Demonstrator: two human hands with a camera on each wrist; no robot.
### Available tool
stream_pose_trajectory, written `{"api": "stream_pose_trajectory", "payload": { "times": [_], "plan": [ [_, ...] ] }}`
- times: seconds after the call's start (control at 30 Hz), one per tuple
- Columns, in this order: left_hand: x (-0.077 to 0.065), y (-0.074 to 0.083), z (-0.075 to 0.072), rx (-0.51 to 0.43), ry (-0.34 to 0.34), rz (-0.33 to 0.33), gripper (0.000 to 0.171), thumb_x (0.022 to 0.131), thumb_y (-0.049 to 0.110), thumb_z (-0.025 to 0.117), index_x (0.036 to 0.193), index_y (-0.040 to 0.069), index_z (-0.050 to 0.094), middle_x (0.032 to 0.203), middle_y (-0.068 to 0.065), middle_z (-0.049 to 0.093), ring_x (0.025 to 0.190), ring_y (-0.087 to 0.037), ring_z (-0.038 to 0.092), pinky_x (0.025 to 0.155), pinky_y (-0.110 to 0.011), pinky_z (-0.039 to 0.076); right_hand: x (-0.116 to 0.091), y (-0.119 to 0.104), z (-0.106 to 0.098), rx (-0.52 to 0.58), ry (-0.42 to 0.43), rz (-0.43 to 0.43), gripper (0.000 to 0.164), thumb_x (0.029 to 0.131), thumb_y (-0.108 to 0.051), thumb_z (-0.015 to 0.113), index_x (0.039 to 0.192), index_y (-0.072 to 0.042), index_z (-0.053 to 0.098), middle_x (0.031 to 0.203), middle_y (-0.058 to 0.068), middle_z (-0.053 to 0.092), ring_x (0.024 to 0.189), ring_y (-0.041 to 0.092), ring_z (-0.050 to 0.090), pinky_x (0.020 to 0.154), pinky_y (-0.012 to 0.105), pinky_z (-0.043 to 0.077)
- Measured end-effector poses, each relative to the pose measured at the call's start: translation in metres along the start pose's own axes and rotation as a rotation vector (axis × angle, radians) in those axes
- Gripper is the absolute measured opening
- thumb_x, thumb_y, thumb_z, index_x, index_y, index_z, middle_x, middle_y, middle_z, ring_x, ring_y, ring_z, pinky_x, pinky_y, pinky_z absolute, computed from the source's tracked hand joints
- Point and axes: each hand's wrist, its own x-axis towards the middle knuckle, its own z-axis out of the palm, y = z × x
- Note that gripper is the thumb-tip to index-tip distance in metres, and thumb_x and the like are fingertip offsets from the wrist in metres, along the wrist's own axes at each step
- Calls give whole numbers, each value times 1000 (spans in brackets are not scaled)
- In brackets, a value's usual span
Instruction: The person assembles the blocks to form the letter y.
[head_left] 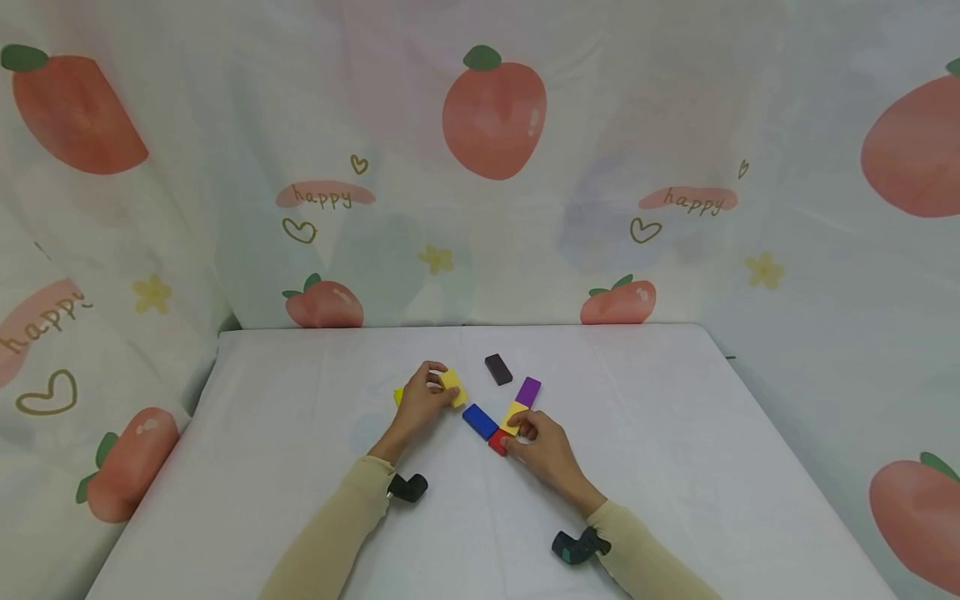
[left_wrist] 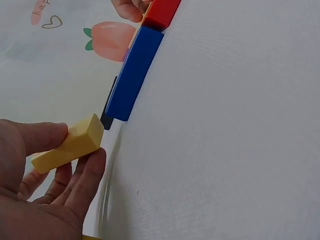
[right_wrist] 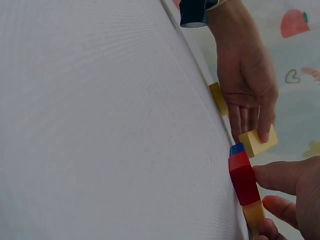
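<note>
My left hand (head_left: 422, 402) pinches a pale yellow block (head_left: 453, 388) between thumb and fingers, tilted and raised beside the upper end of a blue block (head_left: 480, 422). In the left wrist view the held yellow block (left_wrist: 72, 145) is apart from the blue block (left_wrist: 135, 72). My right hand (head_left: 546, 450) has its thumb against a red block (head_left: 497, 442) and curled fingers at a second pale yellow block (head_left: 513, 417), which they partly cover. Blue, red and yellow blocks meet in an angled row, and a purple block (head_left: 528, 392) continues past the yellow one.
A dark brown block (head_left: 498, 369) lies alone farther back on the white table (head_left: 300, 467). Behind my left hand, a brighter yellow block (head_left: 398, 397) is mostly hidden. A fruit-printed cloth (head_left: 495, 242) hangs along the table's far edge.
</note>
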Motion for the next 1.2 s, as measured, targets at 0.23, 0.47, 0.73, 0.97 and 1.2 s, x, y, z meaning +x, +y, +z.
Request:
{"api": "stream_pose_trajectory", "payload": {
  "times": [0.23, 0.47, 0.73, 0.97, 1.2],
  "plan": [
    [0, 1, 0, 22, 9, 40, 39, 85, 15, 75, 120, 13, 56, 107, -12, 64, 93, -23, 65, 73, -29, 55, 1, -2, 0, -4, -1, 0, 23, 81, -19, 79, 101, -14, 69, 87, 0, 56, 84, 14, 49, 72, 26, 40],
    [2, 1, -1, 24, 16, 35, 37, 87, 14, 73, 119, 10, 55, 109, -14, 64, 92, -23, 67, 72, -29, 56, 2, -2, -1, -9, -3, 7, 23, 81, -20, 79, 102, -15, 68, 87, 0, 55, 84, 15, 49, 72, 26, 40],
    [3, -2, 0, 23, -4, 28, 37, 88, 12, 71, 121, 10, 55, 112, -15, 63, 92, -23, 67, 72, -29, 58, 1, -3, -1, -16, -3, 10, 24, 81, -19, 79, 101, -14, 69, 86, 0, 55, 84, 15, 49, 72, 26, 41],
    [-2, 0, 2, 69, -9, 36, 37, 89, 13, 71, 122, 10, 54, 114, -15, 62, 98, -25, 65, 77, -32, 57, 0, -2, 0, -19, -6, 18, 24, 81, -20, 79, 102, -14, 68, 87, 0, 55, 84, 15, 49, 72, 26, 41],
    [-1, 0, 4, 95, 4, 56, 36, 88, 14, 72, 119, 9, 56, 110, -13, 63, 97, -24, 65, 79, -33, 56, 0, -1, 0, -20, -1, 5, 24, 80, -19, 80, 101, -13, 69, 86, 0, 55, 83, 15, 49, 72, 26, 40]
  ]
}}
